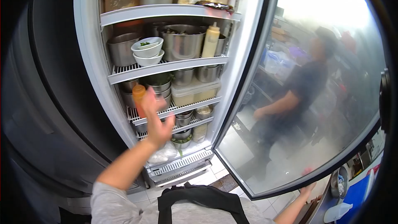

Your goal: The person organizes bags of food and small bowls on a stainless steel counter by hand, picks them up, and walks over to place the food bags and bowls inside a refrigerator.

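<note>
My left hand (156,118) is raised before the fridge's middle shelves, with its fingers apart, slightly blurred and nothing in it. Just beyond its fingertips, an orange squeeze bottle (139,93) stands at the left of a wire shelf. Metal pots and a lidded clear container (195,94) share that part of the fridge. Off to the lower right, my right hand (307,187) grips the bottom edge of the open glass fridge door (265,194); its fingertips show dimly through the fogged glass.
Higher up are stacked white bowls (148,52), a large steel pot (183,43) and a pale squeeze bottle (211,40). A person in dark clothes (304,87) shows through the door glass. A counter with a metal bowl (339,182) and blue surface (360,197) lies at right.
</note>
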Motion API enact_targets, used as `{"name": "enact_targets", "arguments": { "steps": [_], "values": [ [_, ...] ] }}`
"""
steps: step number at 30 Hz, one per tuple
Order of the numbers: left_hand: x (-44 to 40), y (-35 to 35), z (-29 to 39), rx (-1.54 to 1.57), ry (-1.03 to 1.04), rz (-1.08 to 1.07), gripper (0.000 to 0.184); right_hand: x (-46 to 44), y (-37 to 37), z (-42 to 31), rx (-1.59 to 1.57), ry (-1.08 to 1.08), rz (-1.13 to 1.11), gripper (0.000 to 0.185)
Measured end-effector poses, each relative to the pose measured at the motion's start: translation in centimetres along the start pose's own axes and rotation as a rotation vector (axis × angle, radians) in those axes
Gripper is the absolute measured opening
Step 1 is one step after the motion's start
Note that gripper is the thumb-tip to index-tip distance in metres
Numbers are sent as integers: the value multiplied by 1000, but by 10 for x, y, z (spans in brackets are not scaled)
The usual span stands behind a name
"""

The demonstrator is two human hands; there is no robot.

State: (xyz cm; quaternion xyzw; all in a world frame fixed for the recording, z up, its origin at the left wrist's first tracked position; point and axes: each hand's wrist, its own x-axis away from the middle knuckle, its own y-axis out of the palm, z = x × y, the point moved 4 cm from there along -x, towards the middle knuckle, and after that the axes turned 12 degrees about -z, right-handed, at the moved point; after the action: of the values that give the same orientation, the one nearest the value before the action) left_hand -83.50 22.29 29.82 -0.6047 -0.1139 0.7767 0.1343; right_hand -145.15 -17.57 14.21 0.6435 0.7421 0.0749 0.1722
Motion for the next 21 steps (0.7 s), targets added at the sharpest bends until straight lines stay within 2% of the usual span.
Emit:
{"name": "enact_targets", "arguments": {
  "steps": [1, 2, 3, 5, 6, 8, 9, 11, 12, 13, 14, 19, 21],
  "values": [
    [32, 17, 13, -66, -29, -158, 52, 5, 2, 10, 10, 107, -16, 43],
    [49, 29, 20, -137, -60, -316, 45, 8, 8, 10, 1, 107, -16, 43],
    [43, 30, 21, -140, -55, -319, 45, 12, 17, 6, 1, 92, 2, 39],
    [16, 20, 17, -278, -21, -137, 34, 20, 23, 1, -25, 90, 35, 28],
    [-14, 7, 1, -300, 28, -34, 40, 29, 36, -6, -21, 76, 60, 27],
    [-79, -30, -18, -361, -41, 139, 37, 45, 46, -8, -95, 8, 127, 37],
    [-105, -37, -36, -440, -60, 87, 35, 59, 58, -7, -103, 9, 133, 37],
    [-135, -49, -64, -514, -62, 28, 33, 91, 76, -13, -105, -206, 157, 56],
    [-142, -46, -84, -484, -128, -131, 28, 100, 74, -5, -112, -207, 167, 56],
    [-146, -42, -95, -451, -194, -290, 24, 110, 71, 5, 58, -289, 205, 62],
    [-148, -43, -101, -445, -183, -293, 24, 121, 70, 11, 232, -370, 245, 68],
    [-155, -54, -107, -515, -127, -488, 15, 173, 80, 28, 387, -405, 276, 71],
    [-150, -60, -113, -477, -103, -463, 15, 194, 95, 27, 464, -467, 295, 69]
  ]
}}
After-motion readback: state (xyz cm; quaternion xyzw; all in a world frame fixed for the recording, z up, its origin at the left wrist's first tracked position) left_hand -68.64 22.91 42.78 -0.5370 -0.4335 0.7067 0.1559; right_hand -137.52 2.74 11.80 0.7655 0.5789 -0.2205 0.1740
